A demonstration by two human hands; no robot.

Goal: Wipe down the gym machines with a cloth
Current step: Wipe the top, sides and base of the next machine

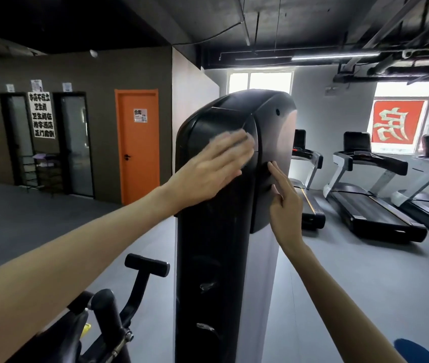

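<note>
High on the front of the tall black machine shroud (213, 258): left hand (208, 166) spread flat, fingers straight and close together, pressing a pale cloth (250, 148) against the curved cover. Cloth blurred, mostly hidden beneath the fingers, only its edge showing past the fingertips. Just right of it, right hand (285, 203) with fingers straight, holding nothing, fingertips touching the shroud's side panel. Below left, a black padded handle (147, 265) on a bent bar, near the shroud. Beyond on the right, a row of treadmills (365, 195) under the windows; far left, an orange door (138, 145). Blue rounded object (415, 351) at the bottom right corner, not identifiable.
</note>
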